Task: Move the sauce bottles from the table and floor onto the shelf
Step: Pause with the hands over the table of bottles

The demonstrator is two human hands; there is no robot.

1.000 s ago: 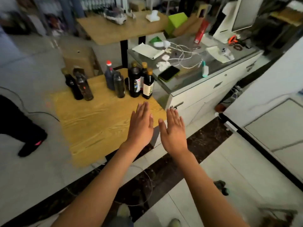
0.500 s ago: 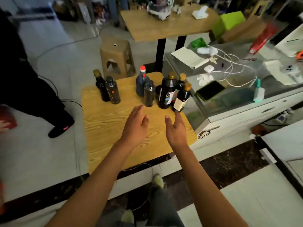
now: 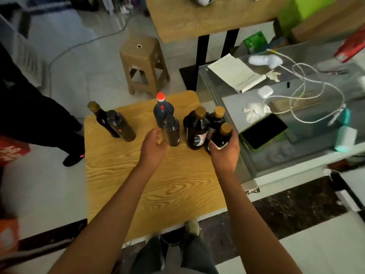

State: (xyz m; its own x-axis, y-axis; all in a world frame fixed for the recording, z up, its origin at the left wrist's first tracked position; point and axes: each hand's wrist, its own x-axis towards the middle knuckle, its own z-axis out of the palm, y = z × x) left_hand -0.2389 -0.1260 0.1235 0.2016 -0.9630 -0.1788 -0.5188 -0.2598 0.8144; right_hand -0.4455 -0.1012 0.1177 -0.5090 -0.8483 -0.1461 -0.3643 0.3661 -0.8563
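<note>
Several dark sauce bottles stand at the far end of a small wooden table (image 3: 138, 184). My right hand (image 3: 224, 152) is wrapped around a gold-capped dark bottle (image 3: 222, 135) at the table's right edge. My left hand (image 3: 153, 147) is open, its fingers curled next to a black-capped bottle (image 3: 171, 131) and almost touching it. Behind that one stands a red-capped bottle (image 3: 163, 109). A large gold-capped bottle (image 3: 197, 129) and a smaller one (image 3: 217, 119) stand between my hands. Two more bottles (image 3: 116, 123) stand at the table's far left. No shelf is in view.
A glass-topped counter (image 3: 296, 139) with a phone (image 3: 262, 131), cables and papers adjoins the table on the right. A brown plastic stool (image 3: 144, 62) and another wooden table (image 3: 207, 18) stand behind. A person's dark leg and shoe (image 3: 73, 158) are on the left.
Both hands reached forward to the bottles. My right hand closed around the gold-capped bottle at the right edge; my left hand came up beside the black-capped bottle. The view moved closer.
</note>
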